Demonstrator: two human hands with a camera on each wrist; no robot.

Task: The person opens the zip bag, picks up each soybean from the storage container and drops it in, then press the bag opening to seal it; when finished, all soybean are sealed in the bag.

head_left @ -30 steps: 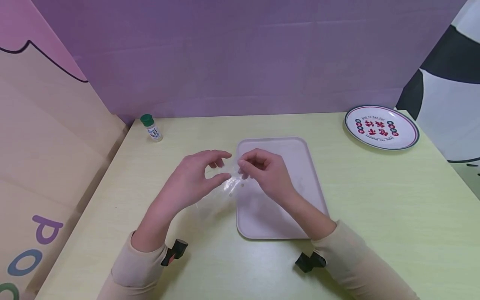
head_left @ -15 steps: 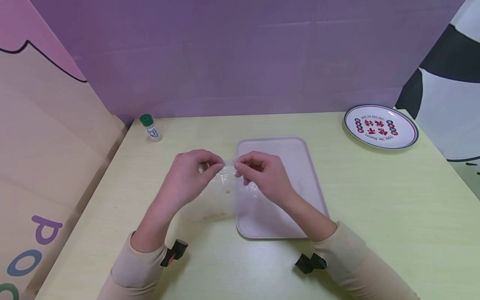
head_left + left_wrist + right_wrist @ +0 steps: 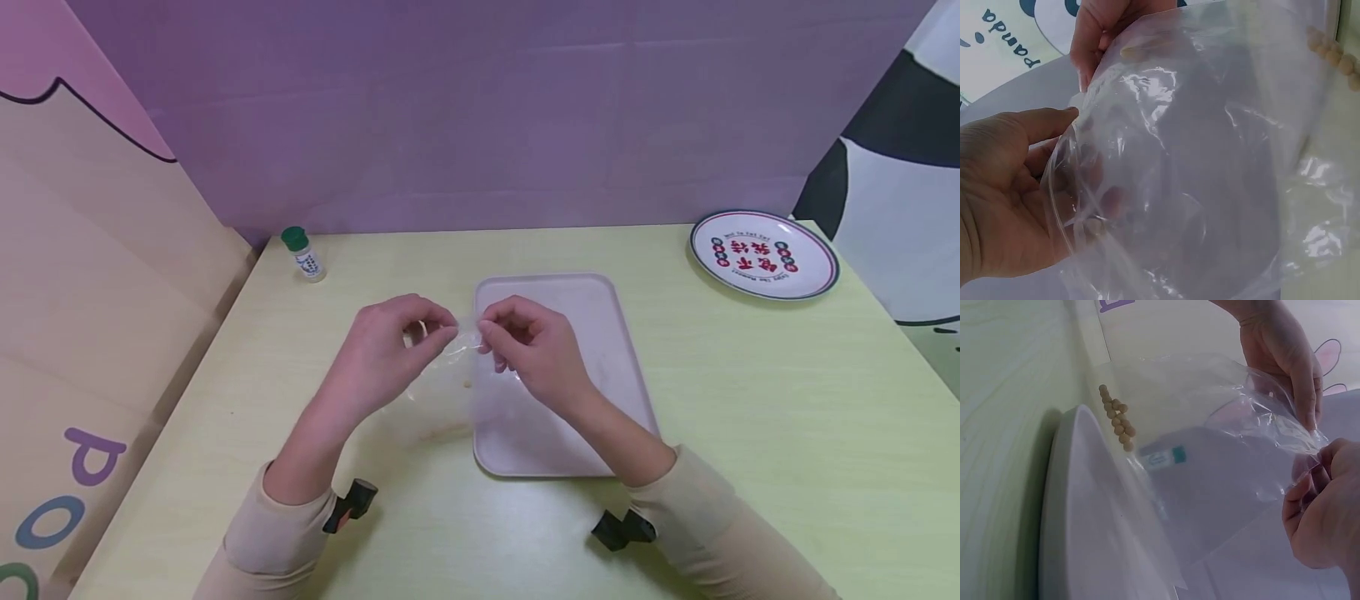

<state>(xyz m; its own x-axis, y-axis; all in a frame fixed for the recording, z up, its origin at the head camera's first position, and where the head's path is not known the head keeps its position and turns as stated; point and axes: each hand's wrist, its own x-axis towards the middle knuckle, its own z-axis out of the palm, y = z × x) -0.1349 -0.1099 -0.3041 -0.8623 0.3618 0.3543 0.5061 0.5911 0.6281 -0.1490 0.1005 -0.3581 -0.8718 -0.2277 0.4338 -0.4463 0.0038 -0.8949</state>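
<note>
A clear plastic bag (image 3: 1166, 131) hangs between my hands over the left edge of the tray. Several round tan balls, like dried soybeans (image 3: 1119, 422), lie along its bottom; they also show through the film as soybeans (image 3: 1335, 56) in the left wrist view. My left hand (image 3: 382, 342) pinches the bag's top edge between thumb and fingers. Close beside it, my right hand (image 3: 540, 346) pinches the same edge with its fingers curled. One lone tan piece (image 3: 467, 384) sits higher in the bag, apart from the row at the bottom.
Beneath my right hand lies a pale lilac tray (image 3: 555, 450) on the light wooden table (image 3: 750, 467). A small bottle with a green cap (image 3: 303, 254) stands at the back left. An oval white plate (image 3: 810, 254) with red lettering is at the back right.
My left hand's thumb and fingers were apart a second ago, then closed on the bag's edge. The bag spread out and hangs lower between both hands. Tray, plate and bottle stayed put.
</note>
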